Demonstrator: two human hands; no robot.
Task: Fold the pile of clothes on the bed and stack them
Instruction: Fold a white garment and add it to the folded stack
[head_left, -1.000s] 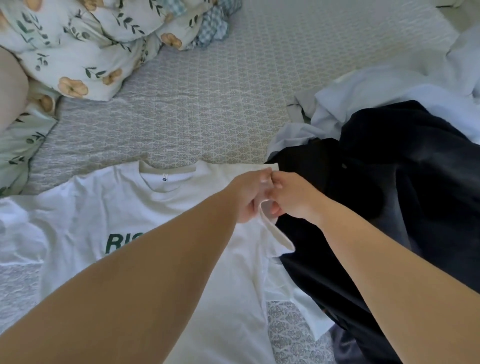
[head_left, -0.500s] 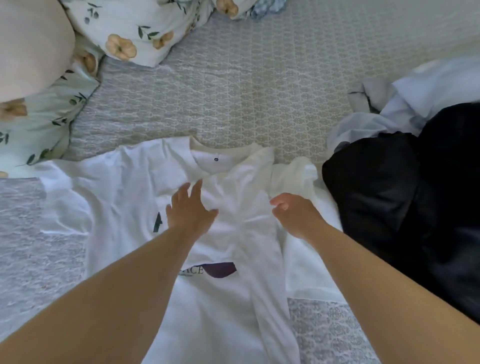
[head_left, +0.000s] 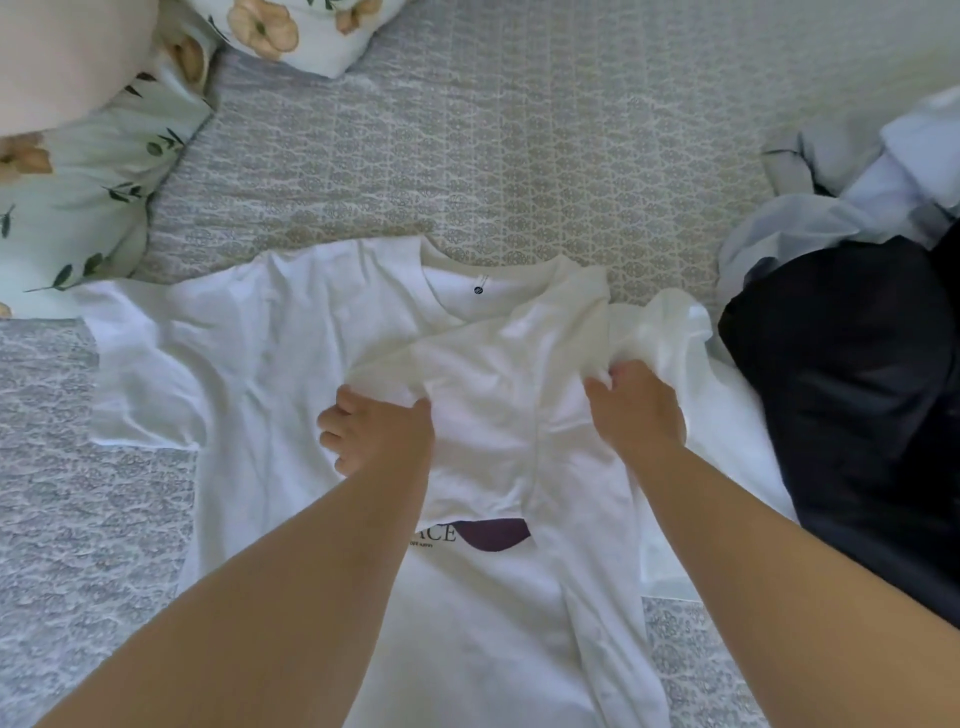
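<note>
Both hands (head_left: 504, 415) grip white T-shirt (head_left: 270, 364) printed "ACE" (head_left: 436, 534).

Soft, even daylight with faint shadows; slight overall softness, wide-angle bending and blur toward the edges.

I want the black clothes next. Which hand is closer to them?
Right. The right hand grips the white shirt just beside the black clothes; the left hand is farther away, mid-shirt.
</note>
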